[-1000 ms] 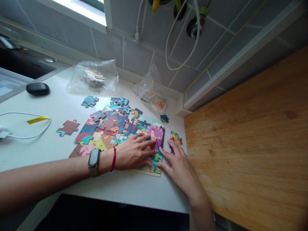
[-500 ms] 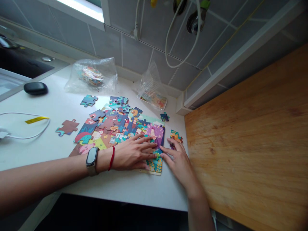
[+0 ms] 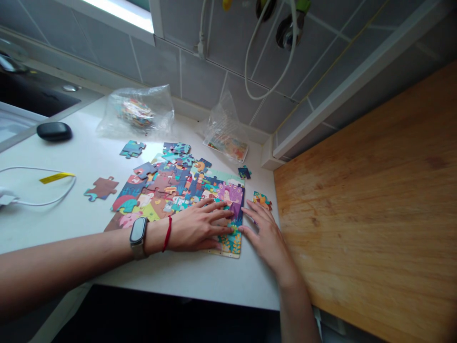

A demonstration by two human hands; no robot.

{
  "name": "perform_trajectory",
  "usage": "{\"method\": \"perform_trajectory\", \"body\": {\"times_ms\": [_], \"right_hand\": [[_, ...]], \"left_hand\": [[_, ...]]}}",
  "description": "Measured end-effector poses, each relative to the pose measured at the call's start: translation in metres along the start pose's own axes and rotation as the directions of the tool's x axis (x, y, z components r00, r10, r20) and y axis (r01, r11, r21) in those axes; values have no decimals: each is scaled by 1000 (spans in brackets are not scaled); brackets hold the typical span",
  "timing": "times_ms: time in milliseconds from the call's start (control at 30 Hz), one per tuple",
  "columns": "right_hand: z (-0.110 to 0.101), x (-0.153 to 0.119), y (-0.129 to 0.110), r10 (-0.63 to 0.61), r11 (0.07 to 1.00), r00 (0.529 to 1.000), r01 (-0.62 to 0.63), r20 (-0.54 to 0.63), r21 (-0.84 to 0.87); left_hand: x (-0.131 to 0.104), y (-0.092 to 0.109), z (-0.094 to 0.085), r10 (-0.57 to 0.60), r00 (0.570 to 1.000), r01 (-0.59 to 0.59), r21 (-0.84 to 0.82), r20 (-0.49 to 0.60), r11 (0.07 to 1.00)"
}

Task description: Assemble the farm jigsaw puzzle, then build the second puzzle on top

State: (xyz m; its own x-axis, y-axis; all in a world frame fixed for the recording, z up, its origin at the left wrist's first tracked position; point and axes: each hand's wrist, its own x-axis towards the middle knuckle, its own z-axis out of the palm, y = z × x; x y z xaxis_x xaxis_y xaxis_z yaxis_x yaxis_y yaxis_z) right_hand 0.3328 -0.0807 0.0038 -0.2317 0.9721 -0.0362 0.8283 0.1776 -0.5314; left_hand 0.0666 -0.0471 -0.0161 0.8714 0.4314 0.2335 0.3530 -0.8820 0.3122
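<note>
A colourful jigsaw puzzle lies on the white counter, with several loose pieces resting over its upper left part. My left hand is spread flat on the puzzle's right portion, fingers apart, hiding what is beneath. Beside the puzzle's right edge is my right hand, its fingers loosely bent and apart, thumb close to the edge. An orange-and-green puzzle piece sits just beyond those fingers and is partly covered by them. Further up lies a dark blue puzzle piece.
A brown puzzle piece and a teal one lie to the left. Behind are a plastic bag of pieces and a second clear bag. A black mouse, a white cable and a wooden board flank the counter.
My right hand's fingers have drawn slightly back from the puzzle's right edge, and the forefinger no longer reaches onto it. My left hand stays flat in place.
</note>
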Motion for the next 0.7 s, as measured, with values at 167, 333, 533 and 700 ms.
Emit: {"method": "perform_trajectory", "body": {"times_ms": [167,333,533,700], "right_hand": [[-1,0,1,-30,999,997,28,67,28],[-5,-1,0,-41,999,991,37,131,31],[-6,-3,1,-35,999,988,29,151,39],[-7,-3,2,-36,999,984,30,177,38]], "left_hand": [[-1,-2,-3,21,1000,-21,-17,-3,1000],[-1,-2,-6,58,998,-58,-17,14,998],[-2,1,-7,61,998,-61,5,21,998],[-4,4,-5,71,997,-72,8,31,997]]}}
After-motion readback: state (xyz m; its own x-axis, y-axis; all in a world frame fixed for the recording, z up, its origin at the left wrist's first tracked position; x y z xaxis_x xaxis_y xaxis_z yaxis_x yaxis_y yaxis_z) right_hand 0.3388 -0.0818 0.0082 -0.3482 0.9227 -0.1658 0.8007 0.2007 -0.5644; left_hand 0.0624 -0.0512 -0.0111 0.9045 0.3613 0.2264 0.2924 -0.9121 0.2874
